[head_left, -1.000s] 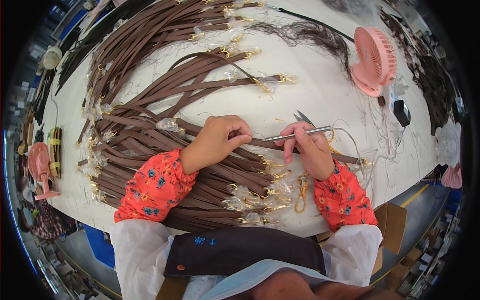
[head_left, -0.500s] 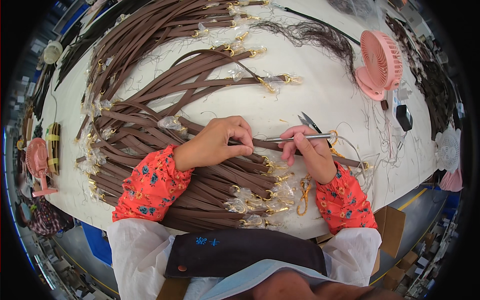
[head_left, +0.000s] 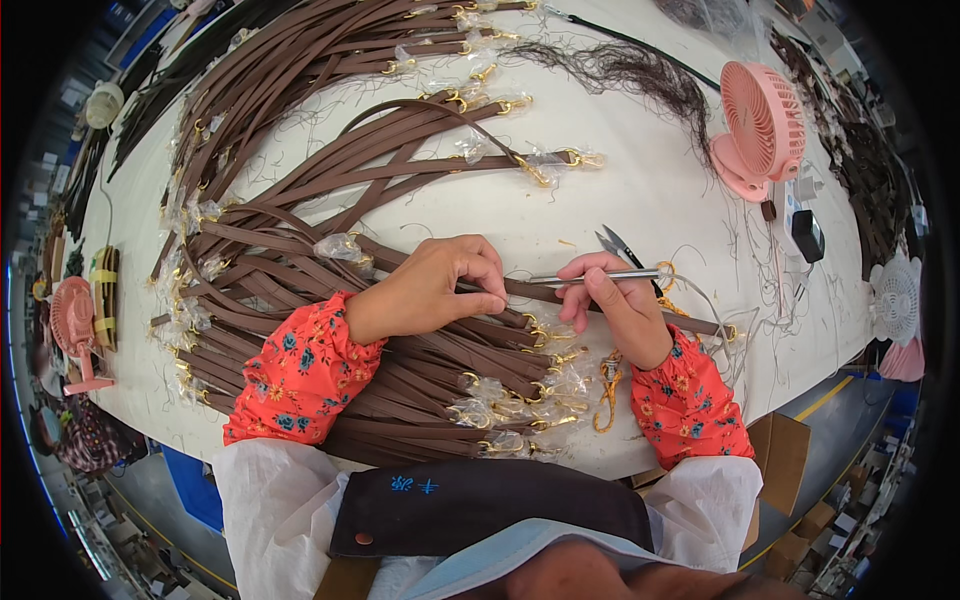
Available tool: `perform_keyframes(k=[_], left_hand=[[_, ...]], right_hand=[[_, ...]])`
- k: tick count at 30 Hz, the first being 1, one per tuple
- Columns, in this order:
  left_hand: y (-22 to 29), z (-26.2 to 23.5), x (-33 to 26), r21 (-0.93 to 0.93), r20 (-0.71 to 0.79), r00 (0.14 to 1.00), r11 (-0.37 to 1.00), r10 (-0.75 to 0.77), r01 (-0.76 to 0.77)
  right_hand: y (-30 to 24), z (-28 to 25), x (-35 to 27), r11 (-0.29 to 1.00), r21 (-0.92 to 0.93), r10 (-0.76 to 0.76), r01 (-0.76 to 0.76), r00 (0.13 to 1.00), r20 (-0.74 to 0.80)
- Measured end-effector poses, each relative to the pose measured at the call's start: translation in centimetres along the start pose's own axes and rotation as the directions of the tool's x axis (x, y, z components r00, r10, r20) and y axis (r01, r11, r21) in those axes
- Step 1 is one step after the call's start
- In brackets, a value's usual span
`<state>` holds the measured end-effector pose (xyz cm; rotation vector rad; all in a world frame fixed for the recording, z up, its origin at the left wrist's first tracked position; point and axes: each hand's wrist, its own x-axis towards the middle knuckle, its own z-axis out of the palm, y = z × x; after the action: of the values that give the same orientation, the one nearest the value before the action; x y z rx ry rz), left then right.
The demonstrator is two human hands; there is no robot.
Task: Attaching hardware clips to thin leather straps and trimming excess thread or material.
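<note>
Over a pile of brown straps (head_left: 400, 385), my left hand (head_left: 430, 287) is closed, thumb and forefinger pinched on one brown strap (head_left: 690, 321) that runs rightward under my right hand. In my right hand (head_left: 622, 303) is a slim metal pen-shaped tool (head_left: 642, 273) with a thin cable (head_left: 708, 297) trailing from its rear end. The tool's tip points left along the strap, close to my left fingertips. Just beyond my right hand lies a pair of dark-handled snips (head_left: 618, 243), blades pointing away. Gold clasps in clear plastic wrap (head_left: 485, 405) cap many strap ends.
More brown straps (head_left: 290, 60) spread across the far left of the white table (head_left: 640, 150). A pink fan (head_left: 762, 120) stands far right, near a tangle of dark threads (head_left: 640, 80). Yellow cord (head_left: 607, 392) lies by my right forearm. A second pink fan (head_left: 75, 320) is at the left.
Almost nothing differs. Both hands hold the same place on the strap, and the metal tool has barely shifted.
</note>
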<state>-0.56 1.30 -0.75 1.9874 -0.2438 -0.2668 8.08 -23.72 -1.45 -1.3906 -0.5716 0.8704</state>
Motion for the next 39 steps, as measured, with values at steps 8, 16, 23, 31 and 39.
perform_keyframes(k=[8, 16, 23, 31, 39], left_hand=[[0.0, -0.1, 0.0, 0.0, 0.001, 1.0, 1.0, 0.002, -0.002], [-0.2, -0.3, 0.0, -0.032, 0.039, 0.999, 0.999, -0.001, 0.002], [-0.1, 0.4, 0.3, -0.2, -0.033, 0.997, 0.978, -0.071, 0.063], [-1.2, 1.5, 0.6, -0.249, -0.104, 0.995, 0.968, 0.009, -0.035], [-0.6, 1.3, 0.6, -0.466, -0.041, 0.998, 0.885, -0.047, 0.023]], right_hand=[[0.0, -0.1, 0.0, 1.0, -0.004, 0.007, -0.007, 1.0, 0.01], [0.2, -0.4, 0.1, 0.998, 0.057, -0.038, 0.036, 0.998, 0.043], [0.0, 0.2, 0.0, 0.996, 0.064, -0.067, 0.068, 0.998, -0.018], [0.5, 0.4, 0.0, 0.947, -0.256, -0.197, 0.192, 0.98, 0.006], [0.1, 0.6, 0.1, 0.871, -0.426, -0.24, 0.244, 0.969, 0.064]])
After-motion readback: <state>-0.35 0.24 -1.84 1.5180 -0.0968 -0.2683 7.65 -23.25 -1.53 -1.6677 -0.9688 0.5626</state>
